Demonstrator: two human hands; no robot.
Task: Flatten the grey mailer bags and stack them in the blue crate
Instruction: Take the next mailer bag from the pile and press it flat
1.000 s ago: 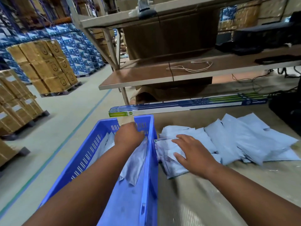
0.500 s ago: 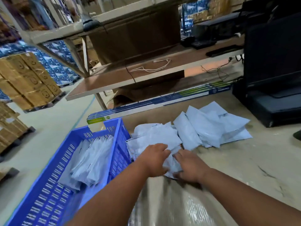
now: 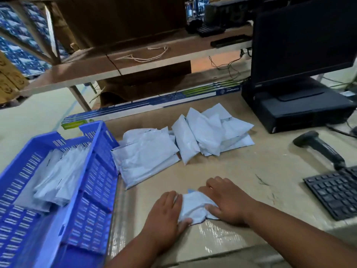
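**Q:** Where is the mailer being worked on, and how do the hands meet it?

**A:** One crumpled grey mailer (image 3: 194,206) lies on the counter (image 3: 241,171), close to the person. The left hand (image 3: 166,213) grips its left edge, thumb curled under the near corner. The right hand (image 3: 228,200) presses down on its right side, fingers spread fairly straight and thumb on top. The mailer sits between the two hands, touching both, so neither is nearer. It is too bunched up to tell its long axis for sure; it seems to run left to right.

**Q:** Which way is the crate from there?

**A:** The blue crate (image 3: 100,171) stands to the left, its wall just beside the left forearm. Several mailers already lie inside it. I judge the left hand better placed to carry this one over once it is flat.

**Q:** What else is on the counter?

**A:** A loose pile (image 3: 181,144) of mailers lies farther back, apart from the hands. To the right are a keyboard (image 3: 334,192), a barcode scanner (image 3: 320,146) and a monitor (image 3: 301,39).

**Q:** And the room?

**A:** A wooden shelf (image 3: 116,64) runs behind the counter; stacked cartons show beyond, at far left.
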